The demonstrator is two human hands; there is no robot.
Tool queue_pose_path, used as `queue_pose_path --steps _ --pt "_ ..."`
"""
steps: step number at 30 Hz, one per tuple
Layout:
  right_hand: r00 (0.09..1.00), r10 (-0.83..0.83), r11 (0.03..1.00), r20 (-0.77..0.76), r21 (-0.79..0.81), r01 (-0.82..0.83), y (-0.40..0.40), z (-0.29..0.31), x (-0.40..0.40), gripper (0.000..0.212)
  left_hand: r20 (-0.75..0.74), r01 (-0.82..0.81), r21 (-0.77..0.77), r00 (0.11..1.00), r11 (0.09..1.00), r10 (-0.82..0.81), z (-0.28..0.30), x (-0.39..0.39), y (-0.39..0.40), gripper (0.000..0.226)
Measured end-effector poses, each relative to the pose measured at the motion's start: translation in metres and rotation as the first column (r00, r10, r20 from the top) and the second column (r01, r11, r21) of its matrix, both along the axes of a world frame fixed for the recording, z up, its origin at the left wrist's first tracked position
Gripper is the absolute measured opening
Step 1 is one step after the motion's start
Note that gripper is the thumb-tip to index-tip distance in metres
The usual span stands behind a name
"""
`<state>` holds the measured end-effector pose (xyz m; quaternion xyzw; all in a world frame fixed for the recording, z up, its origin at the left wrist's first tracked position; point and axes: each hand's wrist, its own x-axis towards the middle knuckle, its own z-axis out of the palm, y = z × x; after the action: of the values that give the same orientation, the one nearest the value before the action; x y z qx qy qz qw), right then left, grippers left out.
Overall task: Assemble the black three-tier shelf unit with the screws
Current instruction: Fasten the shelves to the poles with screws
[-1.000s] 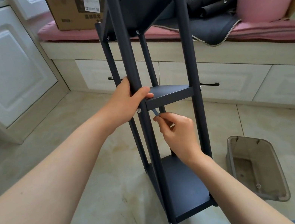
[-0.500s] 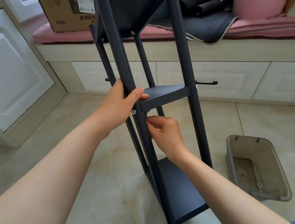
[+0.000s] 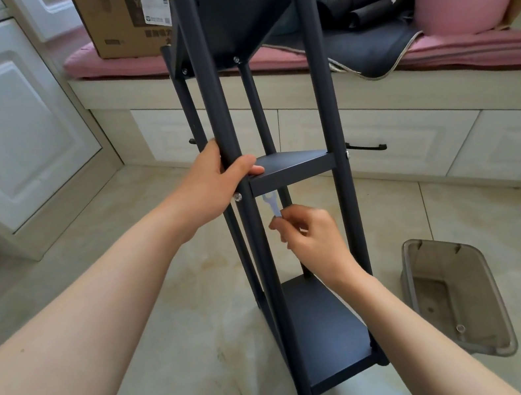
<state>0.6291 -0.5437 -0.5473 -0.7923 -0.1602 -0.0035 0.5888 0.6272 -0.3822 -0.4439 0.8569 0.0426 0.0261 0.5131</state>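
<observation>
My left hand (image 3: 211, 185) wraps the near-left post of the black three-tier shelf unit (image 3: 296, 170) standing on the floor tiles, while my right hand (image 3: 312, 240) pinches a small flat wrench (image 3: 271, 205) under the middle tier; the frame looks rigid, light and smooth-painted, so posts seem the safest hold.

Three shelves (image 3: 291, 161), four posts (image 3: 330, 115) — two hands (image 3: 211, 185).

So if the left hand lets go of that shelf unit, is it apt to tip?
Probably. The shelf unit is tall and narrow, so a sideways push could topple it. Its thin posts and small shelves suggest it is fairly light. The left hand grips a front post, while the right hand pinches the small flat wrench.
</observation>
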Motion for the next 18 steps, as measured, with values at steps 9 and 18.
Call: queue_pose_path --steps 9,18 --pt "0.895 -0.036 0.966 0.445 -0.214 0.145 -0.008 0.018 0.005 0.01 0.008 -0.004 0.029 1.0 1.0 0.003 -0.001 -0.001 -0.001 0.016" --pt "0.889 -0.05 0.964 0.456 -0.211 0.162 -0.001 0.017 0.008 0.014 0.004 -0.001 0.015 1.0 1.0 0.001 0.002 -0.004 -0.004 0.01"
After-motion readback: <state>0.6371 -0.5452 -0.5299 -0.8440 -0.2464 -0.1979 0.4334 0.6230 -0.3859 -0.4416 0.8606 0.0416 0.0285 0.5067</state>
